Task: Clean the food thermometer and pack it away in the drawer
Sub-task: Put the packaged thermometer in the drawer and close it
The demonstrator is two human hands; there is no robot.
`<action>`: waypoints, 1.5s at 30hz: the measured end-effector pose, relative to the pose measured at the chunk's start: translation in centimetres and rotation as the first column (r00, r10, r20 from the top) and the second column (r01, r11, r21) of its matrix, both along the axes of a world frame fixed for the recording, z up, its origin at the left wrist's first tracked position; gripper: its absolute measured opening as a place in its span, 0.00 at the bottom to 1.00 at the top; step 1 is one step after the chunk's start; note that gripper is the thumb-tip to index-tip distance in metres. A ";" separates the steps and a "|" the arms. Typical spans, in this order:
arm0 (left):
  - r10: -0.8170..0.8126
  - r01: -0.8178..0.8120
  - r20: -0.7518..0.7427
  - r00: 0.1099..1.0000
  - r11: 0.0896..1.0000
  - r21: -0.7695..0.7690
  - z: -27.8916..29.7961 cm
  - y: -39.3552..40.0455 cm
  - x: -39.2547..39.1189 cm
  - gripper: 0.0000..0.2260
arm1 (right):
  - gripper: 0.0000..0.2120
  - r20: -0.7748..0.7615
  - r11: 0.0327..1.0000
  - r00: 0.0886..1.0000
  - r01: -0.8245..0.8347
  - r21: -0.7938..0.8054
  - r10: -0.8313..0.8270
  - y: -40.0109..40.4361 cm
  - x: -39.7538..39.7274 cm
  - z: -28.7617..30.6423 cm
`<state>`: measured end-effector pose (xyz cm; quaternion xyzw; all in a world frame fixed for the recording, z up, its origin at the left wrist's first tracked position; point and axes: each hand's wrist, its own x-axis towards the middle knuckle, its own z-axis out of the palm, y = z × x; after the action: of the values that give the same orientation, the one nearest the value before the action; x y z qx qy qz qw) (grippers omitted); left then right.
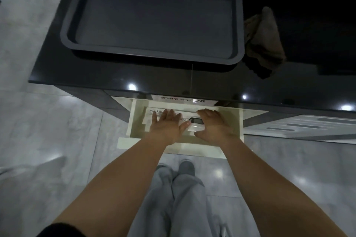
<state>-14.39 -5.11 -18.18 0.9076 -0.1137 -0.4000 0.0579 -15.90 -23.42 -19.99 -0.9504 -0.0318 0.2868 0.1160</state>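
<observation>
Both hands are down in the open drawer: left hand flat and spread, holding nothing; right hand loosely curled beside the thermometer, not gripping. Risk: its probe sits skewed on the white box and jams the drawer when it closes.

Both forearms are bare from elbow to wrist. The left hand and right hand wear no gloves, and no rings or watch show. A black sleeve edge covers the left upper arm at the frame's bottom corner. Loose light grey trousers hang in soft folds over the legs. Grey slippers with rounded toes cover the feet.
</observation>
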 end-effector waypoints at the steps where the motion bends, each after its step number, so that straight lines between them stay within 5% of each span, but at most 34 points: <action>1: 0.006 -0.006 -0.009 1.000 1.000 0.018 -0.7 0.0 0.2 0.31 | 0.40 -0.010 1.000 1.000 -0.022 -0.005 0.022 0.2 0.2 -0.7; 9: 0.102 -0.089 -0.174 0.979 0.993 0.079 -3.7 -0.6 0.8 0.35 | 0.42 -0.094 0.998 0.993 -0.070 -0.007 0.069 0.3 0.7 -4.8; 24: 0.134 -0.115 -0.231 0.964 0.989 0.094 -4.0 -1.3 0.6 0.35 | 0.42 -0.112 0.983 0.982 -0.162 -0.089 0.152 0.5 0.3 -6.6; 36: 0.175 -0.166 -0.180 0.968 0.984 0.061 -2.5 -0.9 0.2 0.35 | 0.33 -0.178 0.999 0.983 -0.037 -0.012 0.034 0.3 0.0 -3.9; 45: 0.302 -0.301 -0.026 0.953 0.953 0.033 1.4 -0.4 -3.5 0.34 | 0.31 0.021 0.994 0.996 -0.085 -0.066 0.087 0.6 -3.5 2.5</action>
<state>-17.87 -5.52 -16.82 0.9087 0.0325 -0.4021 0.1070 -19.43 -22.84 -17.51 -0.9548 -0.0647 0.2809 0.0720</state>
